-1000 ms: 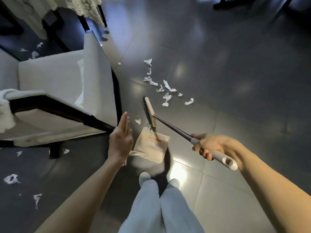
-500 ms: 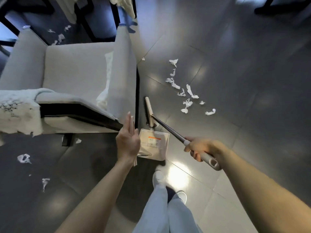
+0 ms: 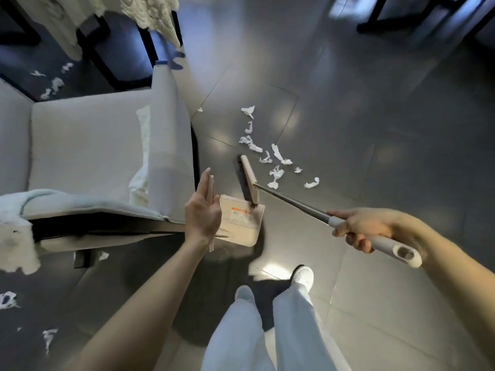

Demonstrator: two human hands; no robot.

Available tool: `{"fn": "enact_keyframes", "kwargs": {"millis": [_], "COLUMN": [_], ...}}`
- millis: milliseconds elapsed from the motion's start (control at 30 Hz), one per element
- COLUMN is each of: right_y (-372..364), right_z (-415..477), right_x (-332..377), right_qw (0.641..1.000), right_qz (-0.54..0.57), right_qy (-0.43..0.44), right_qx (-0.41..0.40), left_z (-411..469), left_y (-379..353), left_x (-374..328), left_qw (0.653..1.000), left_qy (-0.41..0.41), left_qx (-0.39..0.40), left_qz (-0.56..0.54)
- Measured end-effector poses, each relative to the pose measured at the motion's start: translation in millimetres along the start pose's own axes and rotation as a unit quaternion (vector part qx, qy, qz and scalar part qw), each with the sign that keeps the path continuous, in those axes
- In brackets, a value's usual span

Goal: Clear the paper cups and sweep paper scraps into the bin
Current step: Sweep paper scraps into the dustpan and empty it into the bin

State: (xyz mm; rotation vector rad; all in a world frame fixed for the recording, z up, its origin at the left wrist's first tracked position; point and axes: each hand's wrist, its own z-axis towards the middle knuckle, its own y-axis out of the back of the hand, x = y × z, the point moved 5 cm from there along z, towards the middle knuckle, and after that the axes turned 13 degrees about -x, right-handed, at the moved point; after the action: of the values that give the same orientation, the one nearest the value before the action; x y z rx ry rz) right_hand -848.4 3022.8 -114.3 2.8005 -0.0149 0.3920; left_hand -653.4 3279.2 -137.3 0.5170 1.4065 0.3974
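Between the hands, head view: the dustpan, beige, lies flat just right of the left hand. Its thin handle runs along that hand's straight fingers, pointing away from the person. Left hand is unclenched with fingers extended against the handle; can't tell if the thumb clamps it.

The right hand is clenched round the grey-white grip of the broom. The pole's long axis runs from that hand up and left to the broom head. The head's long axis points away from the person, with dark bristles facing the left hand, beige back facing the scraps and its near end over the dustpan's far edge.

The label on the dustpan has an orange strip and rows of small print, not readable.

Paper scraps lie on the floor, beyond the right hand, just right of the broom head. More scraps lie left of the left forearm. The armchair is left of the left hand.
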Motion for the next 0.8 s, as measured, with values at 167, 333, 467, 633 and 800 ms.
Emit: {"fn": "enact_keyframes", "kwargs": {"millis": [167,333,467,633,800], "right_y": [40,94,139,180,196], "right_z": [11,27,50,100,146], "right_x": [8,18,35,60,77], "right_qw": [0.997,0.992,0.989,0.989,0.975], "right_qz": [0.029,0.032,0.022,-0.011,-0.149], "right_qy": [0.044,0.062,0.069,0.075,0.12], "right_qx": [-0.064,-0.105,-0.131,-0.126,-0.113], "left_z": [10,18,24,37,63], "left_y": [-29,-72,-113,-155,-186], "left_x": [-22,-52,-66,-81,-102], "left_qw": [1.0,0.999,1.0,0.999,1.0], "left_qy": [-0.014,-0.037,-0.011,0.015,0.012], "left_qx": [0.012,0.015,0.02,0.032,0.024], "left_qz": [-0.024,-0.012,-0.001,0.008,-0.007]}}
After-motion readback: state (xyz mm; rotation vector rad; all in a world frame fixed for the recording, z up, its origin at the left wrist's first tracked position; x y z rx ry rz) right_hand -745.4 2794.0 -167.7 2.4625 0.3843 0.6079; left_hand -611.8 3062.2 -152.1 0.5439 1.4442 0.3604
